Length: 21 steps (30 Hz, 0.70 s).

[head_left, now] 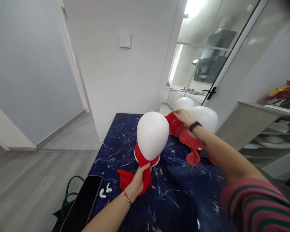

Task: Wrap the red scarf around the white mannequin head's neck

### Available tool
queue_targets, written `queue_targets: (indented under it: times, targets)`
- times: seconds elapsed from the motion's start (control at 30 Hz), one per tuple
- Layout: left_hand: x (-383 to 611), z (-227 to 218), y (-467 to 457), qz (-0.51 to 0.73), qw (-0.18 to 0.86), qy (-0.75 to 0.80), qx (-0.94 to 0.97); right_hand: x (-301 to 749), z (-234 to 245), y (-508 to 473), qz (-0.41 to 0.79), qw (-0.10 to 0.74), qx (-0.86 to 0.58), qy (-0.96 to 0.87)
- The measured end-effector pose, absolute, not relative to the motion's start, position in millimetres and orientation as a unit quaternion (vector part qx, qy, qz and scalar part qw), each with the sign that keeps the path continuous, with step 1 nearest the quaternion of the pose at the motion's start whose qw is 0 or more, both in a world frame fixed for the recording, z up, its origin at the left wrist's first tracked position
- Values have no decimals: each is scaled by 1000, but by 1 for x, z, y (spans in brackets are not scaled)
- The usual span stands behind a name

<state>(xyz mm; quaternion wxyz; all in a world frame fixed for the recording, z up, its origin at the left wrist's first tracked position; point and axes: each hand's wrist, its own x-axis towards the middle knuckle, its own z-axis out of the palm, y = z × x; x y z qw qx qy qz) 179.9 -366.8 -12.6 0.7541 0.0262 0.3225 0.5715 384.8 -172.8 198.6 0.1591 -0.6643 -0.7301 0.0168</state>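
Note:
A smooth white mannequin head (152, 133) stands upright on the dark blue marbled table (178, 193), a red scarf (145, 160) wrapped around its neck. My left hand (138, 180) is closed on the scarf just below the front of the neck, with one loose end lying to its left. To the right of the head, my right hand (183, 116) pinches a red cloth part (174, 125) held outward. Whether that part joins the same scarf is hidden behind the head. Beside my right forearm is a second white head (205, 117) with a coral-red tied scarf (189, 140).
A third white head (184, 103) stands at the far table edge. Near the left edge lie a black phone (83, 204) and two white earbuds (102, 193). A green bag (64, 206) is beside the table. A glass door (195, 48) and shelves (270, 135) are beyond.

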Motion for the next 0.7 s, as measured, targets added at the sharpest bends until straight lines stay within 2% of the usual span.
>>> queue_targets:
  times: [0.07, 0.1, 0.17, 0.23, 0.27, 0.33, 0.43, 0.53, 0.7]
  targets:
    - [180, -13, -366, 565, 757, 329, 20, 417, 173, -217, 65, 182, -685, -702]
    - [180, -13, -365, 561, 758, 333, 15, 426, 158, -244, 142, 179, -685, -691]
    - [181, -12, -365, 557, 757, 341, 10, 429, 124, -306, 386, 167, -620, -663]
    - [181, -9, -367, 553, 760, 341, 17, 408, 86, -370, 621, 213, -506, -560]
    - [181, -6, -368, 549, 767, 331, 28, 391, 68, -399, 703, 248, -454, -488]
    - [181, -1, -370, 528, 791, 303, 53, 348, 33, -447, 777, 314, -379, -393]
    - [176, 5, -374, 474, 818, 314, 82, 285, -3, -485, 784, 374, -338, -364]
    - [172, 10, -377, 419, 810, 394, 116, 252, -16, -491, 741, 378, -360, -424]
    - [182, 8, -381, 450, 763, 443, 140, 265, -8, -473, 514, 403, -488, -579]
